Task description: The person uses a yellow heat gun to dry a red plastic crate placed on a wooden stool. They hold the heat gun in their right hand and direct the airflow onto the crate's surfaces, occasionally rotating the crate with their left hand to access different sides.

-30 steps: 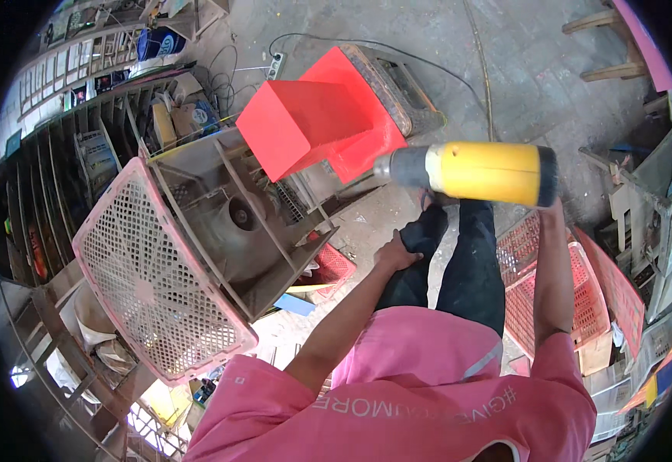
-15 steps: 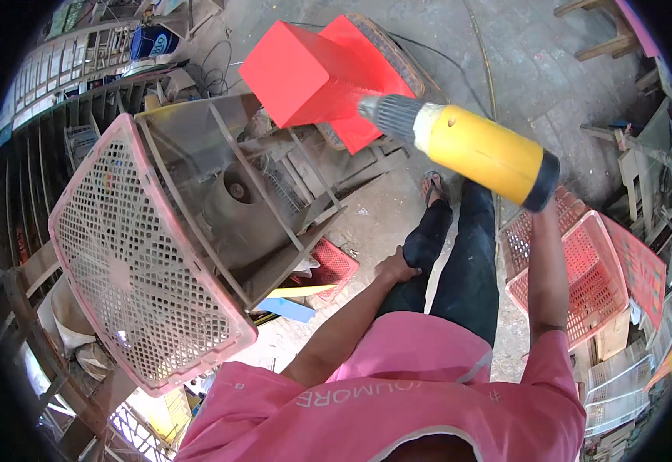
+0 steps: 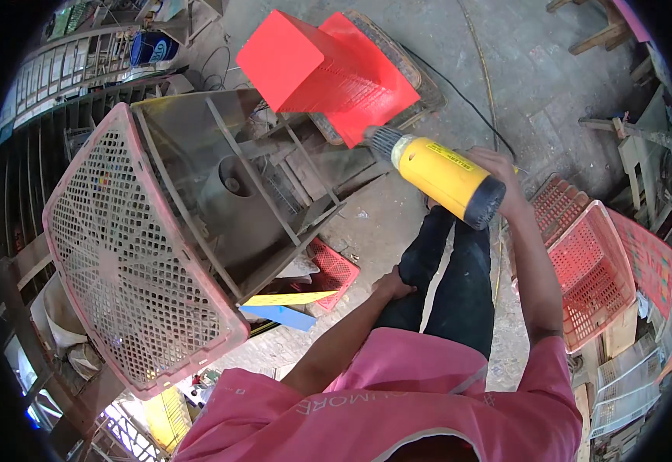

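Observation:
My right hand (image 3: 498,171) is closed round a yellow heat gun (image 3: 448,179) with a black rear cap and a dark ribbed front; the gun's body hides part of the grip and fingers. Its metal nozzle points up and left at a glossy red box-shaped piece with a flat flange (image 3: 386,94). I cannot tell how close the two are. The red piece leans on a worn dark-edged board (image 3: 378,48). My left hand (image 3: 397,285) lies on my left knee with its fingers over the trouser leg and holds nothing.
At left stands a grey metal frame (image 3: 220,131) with a pink-rimmed perforated crate (image 3: 136,262) against it. A red basket (image 3: 336,269) lies below, and red crates (image 3: 594,262) stand at right. A dark cable (image 3: 463,96) runs across the concrete floor.
The heat gun has moved down and to the left, and its nozzle has shifted toward the red piece's lower edge. My right hand has come into sight behind it. My left hand stays on the knee.

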Demonstrator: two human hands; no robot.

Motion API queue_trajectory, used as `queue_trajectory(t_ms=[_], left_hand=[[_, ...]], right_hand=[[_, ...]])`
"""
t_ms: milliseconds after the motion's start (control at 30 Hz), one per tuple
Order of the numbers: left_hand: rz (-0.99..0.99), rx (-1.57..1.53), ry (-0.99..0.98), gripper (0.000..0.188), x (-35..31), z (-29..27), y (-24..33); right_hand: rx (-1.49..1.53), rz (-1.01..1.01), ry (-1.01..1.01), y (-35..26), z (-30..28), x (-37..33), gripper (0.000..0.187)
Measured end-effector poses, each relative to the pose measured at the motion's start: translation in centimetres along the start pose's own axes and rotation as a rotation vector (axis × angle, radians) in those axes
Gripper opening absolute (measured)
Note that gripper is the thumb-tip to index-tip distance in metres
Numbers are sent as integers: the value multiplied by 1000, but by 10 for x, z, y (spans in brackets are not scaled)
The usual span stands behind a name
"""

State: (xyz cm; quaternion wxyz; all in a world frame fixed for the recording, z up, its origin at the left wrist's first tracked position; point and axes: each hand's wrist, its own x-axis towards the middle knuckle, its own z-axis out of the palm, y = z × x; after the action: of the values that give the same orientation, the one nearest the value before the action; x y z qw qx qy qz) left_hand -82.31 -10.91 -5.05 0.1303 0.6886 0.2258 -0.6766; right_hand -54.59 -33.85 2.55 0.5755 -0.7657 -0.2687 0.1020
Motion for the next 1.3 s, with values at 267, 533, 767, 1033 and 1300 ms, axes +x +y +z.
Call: queue_trajectory(t_ms=[267, 533, 767, 1033, 1300], left_hand=[[25, -28, 15, 96, -2, 6, -5], [35, -52, 36, 97, 2, 14, -9], [33, -44, 33, 106, -1, 15, -3], [36, -35, 36, 104, -2, 14, -1], [40, -60, 49, 101, 1, 16, 4]], right_hand=[[146, -152, 42, -8, 23, 2, 34], [121, -24, 153, 11, 26, -12, 31], [181, -6, 145, 3, 25, -14, 24], [152, -12, 79, 17, 11, -14, 29], [227, 125, 153, 14, 32, -16, 18]])
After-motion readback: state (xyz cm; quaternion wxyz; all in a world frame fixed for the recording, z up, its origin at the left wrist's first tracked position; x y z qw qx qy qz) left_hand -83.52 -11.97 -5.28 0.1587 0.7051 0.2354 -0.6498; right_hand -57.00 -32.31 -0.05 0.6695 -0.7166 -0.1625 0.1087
